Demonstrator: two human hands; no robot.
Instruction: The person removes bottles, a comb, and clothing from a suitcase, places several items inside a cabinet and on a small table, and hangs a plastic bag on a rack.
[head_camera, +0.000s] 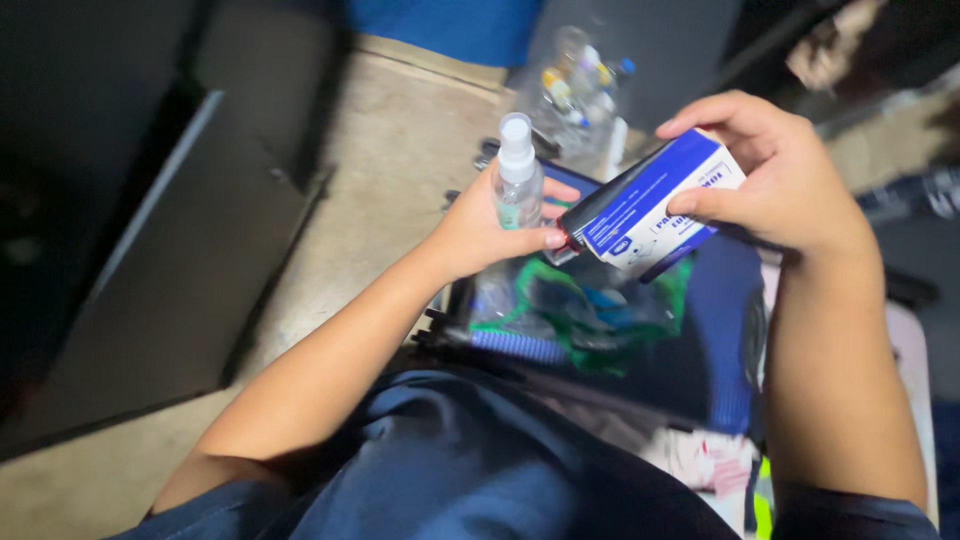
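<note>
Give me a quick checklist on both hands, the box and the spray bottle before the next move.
1. Right hand grips the blue and white box: ok.
2. Left hand holds the clear spray bottle upright: ok.
3. Left thumb touches the box's near end: ok.
4. Box flap open or shut: cannot tell, blurred.
5. Spray bottle cap seated: ok, white top in place.
6. Green-trimmed clear pouch lies directly below the box: ok.
</note>
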